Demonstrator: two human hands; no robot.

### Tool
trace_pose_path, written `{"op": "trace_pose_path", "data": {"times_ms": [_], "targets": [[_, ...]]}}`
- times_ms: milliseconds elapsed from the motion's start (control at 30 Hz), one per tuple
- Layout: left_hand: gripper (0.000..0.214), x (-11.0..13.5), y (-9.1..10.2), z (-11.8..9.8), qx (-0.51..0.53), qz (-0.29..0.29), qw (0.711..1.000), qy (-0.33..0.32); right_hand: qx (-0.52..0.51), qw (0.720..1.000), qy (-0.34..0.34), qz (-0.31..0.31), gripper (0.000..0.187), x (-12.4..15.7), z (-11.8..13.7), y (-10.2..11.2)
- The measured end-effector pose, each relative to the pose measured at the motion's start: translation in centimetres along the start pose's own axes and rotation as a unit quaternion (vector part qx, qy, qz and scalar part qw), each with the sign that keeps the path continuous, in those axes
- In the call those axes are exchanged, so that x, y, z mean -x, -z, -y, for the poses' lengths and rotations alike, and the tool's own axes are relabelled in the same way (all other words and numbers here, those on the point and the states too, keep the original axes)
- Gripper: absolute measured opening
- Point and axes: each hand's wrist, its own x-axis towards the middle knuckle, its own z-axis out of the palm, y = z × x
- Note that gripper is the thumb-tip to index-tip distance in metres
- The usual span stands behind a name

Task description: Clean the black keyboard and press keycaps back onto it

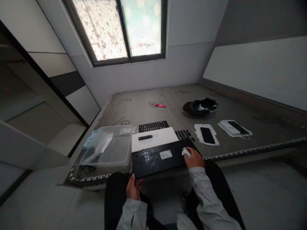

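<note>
A black keyboard (pixel 153 160) lies with its underside up near the front edge of the mattress, a white label (pixel 166 154) on its back. Its near left corner is held by my left hand (pixel 133 188), with the fingers partly under the edge. My right hand (pixel 195 159) is closed on a crumpled white tissue (pixel 186 152) and rests on the keyboard's right end. Behind the keyboard is a flat white board (pixel 163 137) bearing a black-handled tool (pixel 145 137) with a wire loop. Loose black keycaps (pixel 153 126) stand in rows behind it, and more keycaps (pixel 183 134) lie to its right.
At the left sits a clear plastic bin (pixel 115 161), beside a blue packet (pixel 90 140). On the right, a phone (pixel 207 135) and another phone with a white device (pixel 231 128) lie on white sheets. Farther back are a black cap (pixel 200 107) and a red item (pixel 158 105).
</note>
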Motion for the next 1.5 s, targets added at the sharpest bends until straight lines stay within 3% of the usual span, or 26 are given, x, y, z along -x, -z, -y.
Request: {"op": "trace_pose_path", "data": {"times_ms": [233,367,467,533,633,833,1000,1167,1300,1400,1500], "targets": [[0.032,-0.2,0.1,0.2,0.000,0.004,1.000,0.000,-0.042,0.988,0.132,0.068,0.024,3.1,6.4,-1.2],[0.034,-0.1,0.0,0.1,-0.003,0.000,1.000,0.005,-0.086,0.966,0.212,0.119,0.028,5.8,10.7,-1.3],[0.036,0.0,-0.1,0.0,-0.004,-0.003,1.000,0.009,-0.122,0.948,0.251,0.150,0.029,6.7,12.1,-1.1],[0.036,0.0,-0.1,0.1,-0.003,-0.001,1.000,0.010,-0.130,0.947,0.247,0.160,0.030,6.1,11.5,-0.9],[0.036,0.1,0.0,0.1,-0.003,0.002,1.000,0.011,-0.100,0.965,0.193,0.148,0.028,3.9,8.1,-0.5],[0.036,0.0,0.1,0.1,0.007,0.009,1.000,0.011,-0.016,0.998,0.036,0.042,0.025,0.2,-1.6,0.6],[0.034,0.1,0.0,0.0,0.016,0.009,1.000,0.014,0.013,1.000,-0.015,-0.011,0.034,-1.2,-5.4,0.5],[0.031,0.1,0.1,0.1,0.011,0.015,1.000,0.005,0.042,0.998,-0.033,0.014,0.036,-4.8,-5.2,-0.4],[0.033,-0.2,0.4,0.4,0.020,0.019,1.000,-0.001,0.070,0.995,-0.061,0.047,0.036,-6.9,-3.5,-0.6],[0.035,-0.4,0.5,0.5,0.027,0.023,0.999,0.003,0.060,0.996,-0.032,0.053,0.035,-6.4,-0.5,-1.1],[0.036,-0.5,0.5,0.6,0.025,0.015,1.000,0.002,0.033,0.994,0.042,0.097,0.033,-4.2,4.3,-2.4]]}}
